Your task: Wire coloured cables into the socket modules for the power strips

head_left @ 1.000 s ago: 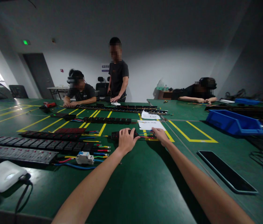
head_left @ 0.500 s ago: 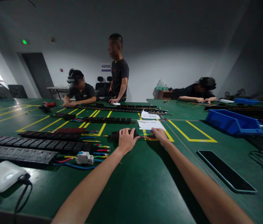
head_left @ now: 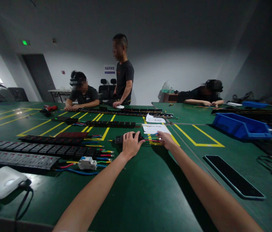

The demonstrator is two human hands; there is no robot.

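Observation:
My left hand (head_left: 131,145) is closed over a short black socket block (head_left: 118,139), which lies on the green table. Red and blue wires (head_left: 150,139) run out of the block's right end. Their far ends sit in the pinched fingers of my right hand (head_left: 166,140); the exact grip on each wire is too small to make out. Just behind the wires lies a white paper sheet with print (head_left: 155,129). To the left are long black power strips (head_left: 60,150) with coloured wire ends, and a white circuit breaker (head_left: 87,163) with wires attached.
A blue bin (head_left: 240,127) stands at the right, with a phone (head_left: 233,176) in front of it. A white device with a strap (head_left: 6,182) lies at the near left. More strips (head_left: 111,124) lie farther back. Several people are around the table.
My right hand has turned slightly, and the wires between my hands look straighter. My left hand stays on the socket block.

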